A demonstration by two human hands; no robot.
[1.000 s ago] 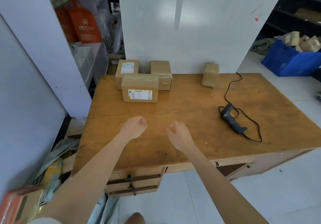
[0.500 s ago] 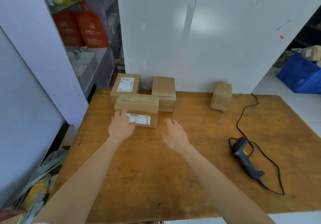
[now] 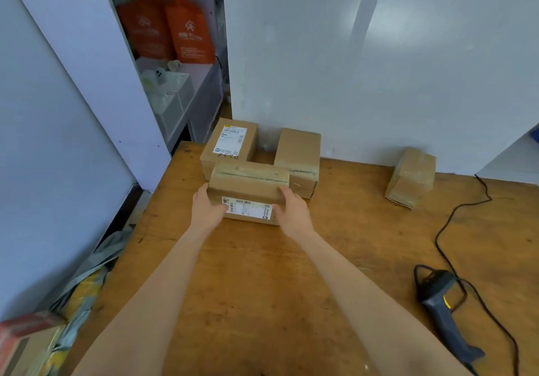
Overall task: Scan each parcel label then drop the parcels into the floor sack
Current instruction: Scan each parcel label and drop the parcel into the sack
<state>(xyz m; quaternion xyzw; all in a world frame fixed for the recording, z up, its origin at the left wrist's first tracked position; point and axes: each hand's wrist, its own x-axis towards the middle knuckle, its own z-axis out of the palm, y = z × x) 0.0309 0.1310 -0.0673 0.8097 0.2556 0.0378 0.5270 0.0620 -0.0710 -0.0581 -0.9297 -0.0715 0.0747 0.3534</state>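
A brown cardboard parcel [image 3: 248, 184] with a white label on its near face sits on the wooden table [image 3: 262, 273]. My left hand [image 3: 206, 207] grips its left end and my right hand [image 3: 291, 210] grips its right end. Behind it stand a labelled parcel [image 3: 230, 143] and a plain parcel [image 3: 298, 154]. A smaller taped parcel [image 3: 411, 177] stands apart at the right by the wall. The corded barcode scanner [image 3: 443, 308] lies on the table at the near right. A grey sack [image 3: 87, 276] slumps on the floor left of the table.
A white panel wall [image 3: 379, 69] backs the table. The scanner's black cable [image 3: 455, 221] loops across the right side. Shelves with orange bags [image 3: 175, 31] stand at the back left. A carton [image 3: 23, 343] sits on the floor at the lower left.
Both hands have reached forward from the middle of the table and closed on the two ends of the front parcel. The camera has moved nearer and tilted down.
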